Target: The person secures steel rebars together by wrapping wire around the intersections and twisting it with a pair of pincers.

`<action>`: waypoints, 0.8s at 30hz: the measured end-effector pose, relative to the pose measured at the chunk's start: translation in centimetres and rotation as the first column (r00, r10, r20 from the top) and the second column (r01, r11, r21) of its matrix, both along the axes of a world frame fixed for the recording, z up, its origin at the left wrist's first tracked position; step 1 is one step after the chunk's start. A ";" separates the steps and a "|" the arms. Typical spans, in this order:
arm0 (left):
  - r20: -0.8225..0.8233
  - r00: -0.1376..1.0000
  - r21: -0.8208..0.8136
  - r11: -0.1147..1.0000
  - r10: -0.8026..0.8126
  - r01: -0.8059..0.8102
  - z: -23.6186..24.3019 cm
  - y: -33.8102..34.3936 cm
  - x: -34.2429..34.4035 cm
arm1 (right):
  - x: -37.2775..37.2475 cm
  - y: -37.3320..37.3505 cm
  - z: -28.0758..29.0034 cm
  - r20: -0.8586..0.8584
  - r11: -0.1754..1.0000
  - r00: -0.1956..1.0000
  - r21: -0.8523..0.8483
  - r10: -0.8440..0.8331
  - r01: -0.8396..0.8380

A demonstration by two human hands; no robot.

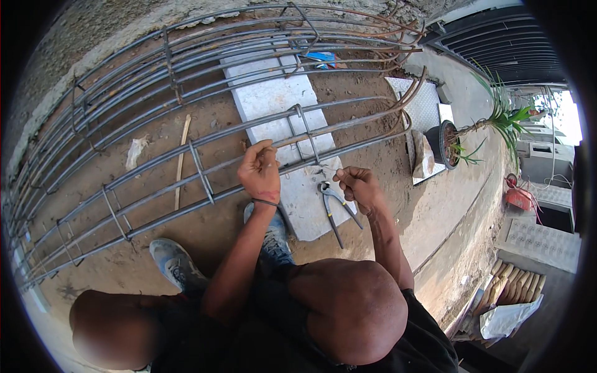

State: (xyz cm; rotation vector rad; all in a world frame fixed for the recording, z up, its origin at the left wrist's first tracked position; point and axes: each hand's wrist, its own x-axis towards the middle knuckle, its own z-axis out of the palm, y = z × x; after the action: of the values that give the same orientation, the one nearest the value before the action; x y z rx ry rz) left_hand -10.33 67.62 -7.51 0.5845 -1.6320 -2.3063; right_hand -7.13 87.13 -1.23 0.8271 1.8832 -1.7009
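Observation:
A long steel rebar cage (230, 165), its bars joined by square stirrups, stretches across in front of me. My left hand (260, 174) is over its near bars, thumb and fingers pinched together beside a bar. What the pinch holds, if anything, is too small to make out. To the right, on the near side of the cage, my right hand (360, 188) has its fingertips closed together, also around nothing I can identify. Between the hands, pincers (334, 208) with dark handles lie on a pale slab (301, 214), jaws toward the cage. Small dark bits lie near the jaws.
Beyond lies a second rebar cage (205, 59), its rusty hooked ends at right. A blue object (321, 57) sits near it. A potted plant (444, 144) stands beside a metal sheet (420, 102). A wood strip (183, 158) lies on the dirt. My shoes (176, 264) are below the cage.

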 end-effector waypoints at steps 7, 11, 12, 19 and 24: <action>0.065 0.997 -0.005 1.000 -0.031 0.031 -0.3 -0.2 0.3 | 1.9 -6.7 -3.6 -0.317 0.763 0.850 0.631 0.421 -0.142; 0.016 1.000 -0.001 1.000 -0.019 0.019 0.1 0.4 -0.1 | 2.1 -0.5 -4.6 -0.165 0.851 0.925 0.472 0.342 -0.230; 0.009 1.000 0.001 1.000 -0.023 0.023 0.0 0.3 -0.2 | 0.7 0.9 -4.2 -0.161 0.787 0.900 0.562 0.406 -0.254; 0.031 0.999 -0.025 1.000 -0.011 0.012 -0.5 -0.4 0.2 | 1.3 -5.8 -0.6 -0.261 0.755 0.827 0.600 0.498 -0.266; 0.002 1.000 0.024 1.000 -0.016 0.016 -0.3 0.3 -0.1 | 0.3 1.3 -3.6 -0.107 0.962 0.986 0.257 0.127 -0.096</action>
State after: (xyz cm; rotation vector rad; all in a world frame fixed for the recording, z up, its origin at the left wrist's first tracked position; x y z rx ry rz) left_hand -10.42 67.88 -7.78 0.5810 -1.6184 -2.3403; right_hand -6.80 88.40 -4.88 0.7062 2.2189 -1.4955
